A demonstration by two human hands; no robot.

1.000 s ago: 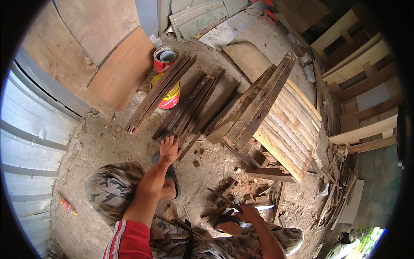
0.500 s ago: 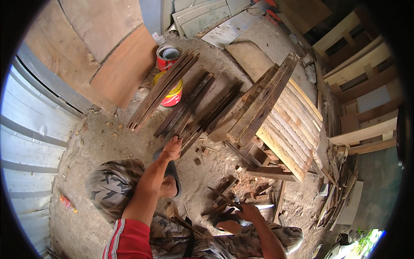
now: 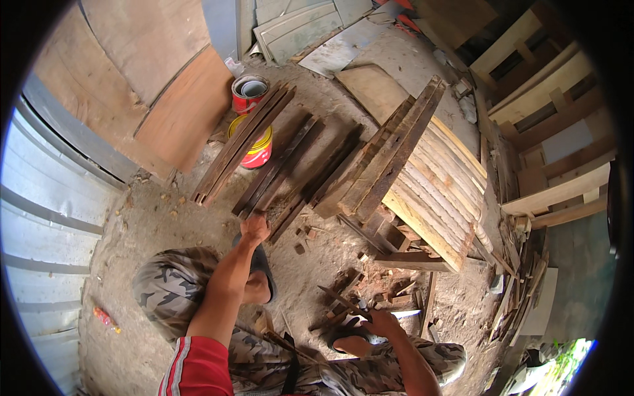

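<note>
hard to see: the left hand (image 3: pixel 254 228) covers the near end of the dark planks (image 3: pixel 290 168), so finger detail is lost
left hand: looks closed round a plank end, on the dirt by the red paint cans (image 3: pixel 251 122)
right hand (image 3: pixel 382 323): fingers loosely curled on a thin wood scrap (image 3: pixel 343 302) near the sandalled foot (image 3: pixel 347 336)

red paint can (image 3: pixel 249 94) (open) | plywood sheet (image 3: pixel 187 112) | corrugated metal wall (image 3: pixel 39 224) | pale slatted panel (image 3: pixel 441 188), possibly a pallet

Rough woodworking yard — stacked planks (image 3: pixel 290 165), paint tins (image 3: pixel 249 94)
</note>
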